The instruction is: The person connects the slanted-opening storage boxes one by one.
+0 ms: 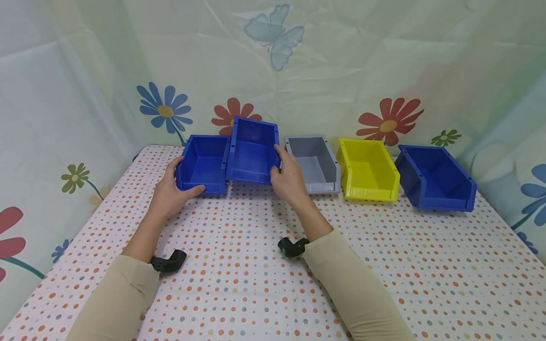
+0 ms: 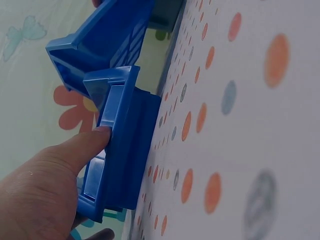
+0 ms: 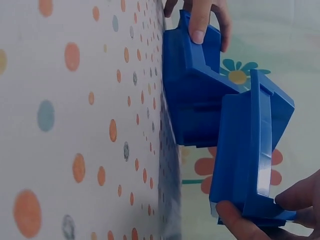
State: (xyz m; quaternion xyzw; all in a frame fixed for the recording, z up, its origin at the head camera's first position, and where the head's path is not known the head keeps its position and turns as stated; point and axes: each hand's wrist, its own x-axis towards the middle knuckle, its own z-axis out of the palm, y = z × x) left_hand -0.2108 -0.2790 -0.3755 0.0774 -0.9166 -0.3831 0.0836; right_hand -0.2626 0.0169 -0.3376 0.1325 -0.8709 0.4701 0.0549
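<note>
Blue bin (image 1: 255, 154), plain front (image 3: 264, 145) — in right grip (image 1: 290, 177)

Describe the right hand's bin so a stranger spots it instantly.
Five bins line the far side of the dotted table. Second from left, between another blue bin and the grey bin, is the blue bin the right hand grips. Unlike both neighbours, it is raised off the table.
</note>
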